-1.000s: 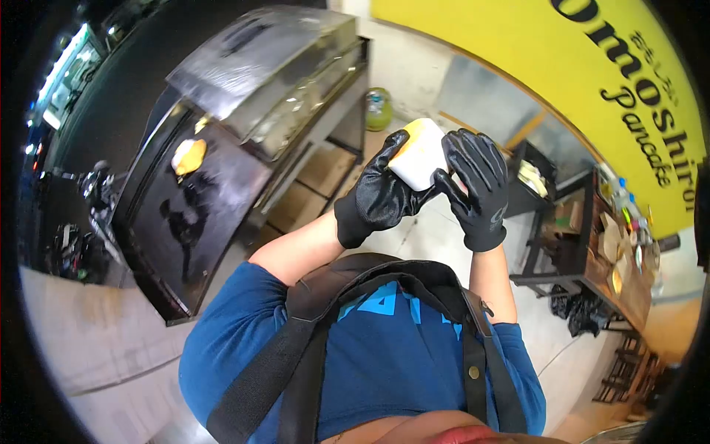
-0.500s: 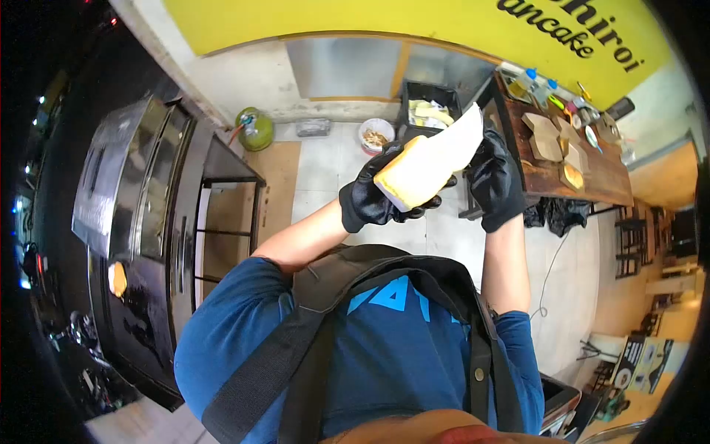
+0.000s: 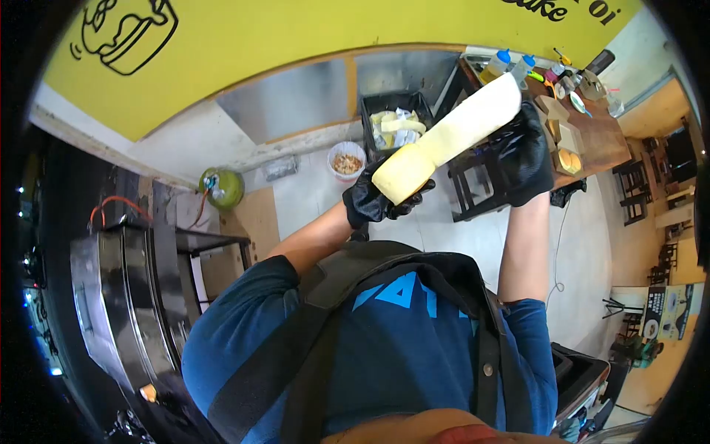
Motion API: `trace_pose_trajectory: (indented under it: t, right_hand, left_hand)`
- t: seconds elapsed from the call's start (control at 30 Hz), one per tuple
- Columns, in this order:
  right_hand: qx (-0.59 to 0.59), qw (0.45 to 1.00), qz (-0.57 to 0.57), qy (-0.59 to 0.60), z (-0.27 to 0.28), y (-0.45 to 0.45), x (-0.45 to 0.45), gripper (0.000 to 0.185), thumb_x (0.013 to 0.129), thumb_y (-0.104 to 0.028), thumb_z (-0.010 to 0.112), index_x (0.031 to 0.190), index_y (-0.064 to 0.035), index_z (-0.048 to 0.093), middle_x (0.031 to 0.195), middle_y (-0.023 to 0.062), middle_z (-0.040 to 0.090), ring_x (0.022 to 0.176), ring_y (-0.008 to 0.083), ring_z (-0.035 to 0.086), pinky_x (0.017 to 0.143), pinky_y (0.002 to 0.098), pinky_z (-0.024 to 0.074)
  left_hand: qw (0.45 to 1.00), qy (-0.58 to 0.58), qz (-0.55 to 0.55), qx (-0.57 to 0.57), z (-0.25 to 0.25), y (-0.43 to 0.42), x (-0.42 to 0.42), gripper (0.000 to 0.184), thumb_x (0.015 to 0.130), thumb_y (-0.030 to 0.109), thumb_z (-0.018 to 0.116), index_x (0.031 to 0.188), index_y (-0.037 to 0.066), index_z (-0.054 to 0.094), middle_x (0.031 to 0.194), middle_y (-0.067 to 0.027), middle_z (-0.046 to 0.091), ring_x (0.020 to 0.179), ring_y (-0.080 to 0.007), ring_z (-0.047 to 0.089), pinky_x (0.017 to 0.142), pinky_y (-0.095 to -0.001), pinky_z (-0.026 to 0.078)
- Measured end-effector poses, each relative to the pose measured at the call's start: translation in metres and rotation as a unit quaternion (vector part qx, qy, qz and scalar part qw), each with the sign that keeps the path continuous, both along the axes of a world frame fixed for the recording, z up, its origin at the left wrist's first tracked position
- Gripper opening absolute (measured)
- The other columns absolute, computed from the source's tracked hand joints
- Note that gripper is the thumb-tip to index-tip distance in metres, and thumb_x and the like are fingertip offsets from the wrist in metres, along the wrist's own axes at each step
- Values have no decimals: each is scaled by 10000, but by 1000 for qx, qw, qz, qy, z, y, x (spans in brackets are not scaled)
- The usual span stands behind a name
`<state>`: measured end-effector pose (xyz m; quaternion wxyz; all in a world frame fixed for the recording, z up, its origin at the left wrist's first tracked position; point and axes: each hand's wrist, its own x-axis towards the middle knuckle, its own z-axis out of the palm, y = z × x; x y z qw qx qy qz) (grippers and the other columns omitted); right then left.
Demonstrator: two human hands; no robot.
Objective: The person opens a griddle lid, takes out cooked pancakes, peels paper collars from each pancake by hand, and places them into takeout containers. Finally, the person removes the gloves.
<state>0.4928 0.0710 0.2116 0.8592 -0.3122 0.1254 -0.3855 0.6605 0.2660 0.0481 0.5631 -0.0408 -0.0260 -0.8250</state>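
A thick, round, pale-yellow pancake (image 3: 399, 177) rests in my black-gloved left hand (image 3: 367, 198), whose fingers curl beneath it. From the pancake's upper side a long pale strip (image 3: 477, 118), which looks like a paper liner, stretches up to the right. My right hand (image 3: 523, 157), also in a black glove, is closed at the strip's lower right edge. Its fingertips are partly hidden behind the strip.
A black crate (image 3: 367, 111) with crumpled pale strips stands by the wall, beside a white bucket (image 3: 346, 159) of scraps. Bottles and open boxes (image 3: 566, 140) occupy the wooden table (image 3: 606, 137) at right. A green gas cylinder (image 3: 225, 191) and metal cooker (image 3: 122, 288) are left.
My right hand has moved right, away from my left hand. The strip now extends farther from the pancake, and the view has turned toward the wall.
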Motion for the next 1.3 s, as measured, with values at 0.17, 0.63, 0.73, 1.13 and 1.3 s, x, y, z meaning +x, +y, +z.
trace_pose_trajectory:
  t: [0.17, 0.63, 0.73, 1.13, 1.3]
  right_hand:
    - [-14, 998, -25, -54, 7, -91, 66, 214, 953, -115, 504, 1147, -72, 585, 1082, 97, 656, 1034, 184, 624, 866, 303, 525]
    - [166, 967, 11, 192, -152, -152, 224, 473, 911, -446, 525, 1172, -60, 605, 1088, 101, 649, 933, 215, 627, 801, 354, 521]
    - [-160, 936, 137, 280, -182, -126, 200, 663, 884, -590, 486, 1236, -35, 572, 1137, 141, 633, 956, 230, 629, 813, 367, 520]
    - [-131, 945, 262, 142, -138, -255, -9, 521, 921, -370, 502, 1349, -75, 456, 1276, 155, 563, 1132, 324, 576, 950, 476, 481]
    - [253, 962, 99, -38, -154, -325, -100, 420, 977, -276, 444, 1297, -5, 480, 1249, 172, 576, 1131, 296, 585, 970, 377, 496]
  left_hand:
    - [993, 14, -83, -86, -23, -47, 94, 817, 719, 734, 573, 1287, 151, 498, 933, -102, 497, 702, -231, 515, 537, -359, 425]
    - [824, -430, 367, 15, 62, -65, 204, 1051, 716, 330, 793, 1498, 76, 139, 1316, -164, 497, 1222, -285, 505, 1012, -433, 445]
    - [552, -692, 461, -65, 59, -113, 211, 1051, 704, 257, 814, 1489, 38, 149, 1345, -154, 479, 1230, -273, 496, 1038, -414, 413]
    - [164, -668, 338, -642, 68, -389, 40, 494, 734, 201, 651, 1223, 254, 604, 1342, -12, 531, 1260, -252, 492, 1097, -574, 298]
    - [105, -701, 344, -615, 67, -473, -47, 518, 730, 296, 665, 1235, 379, 585, 1411, 0, 463, 1334, -261, 403, 1119, -623, 187]
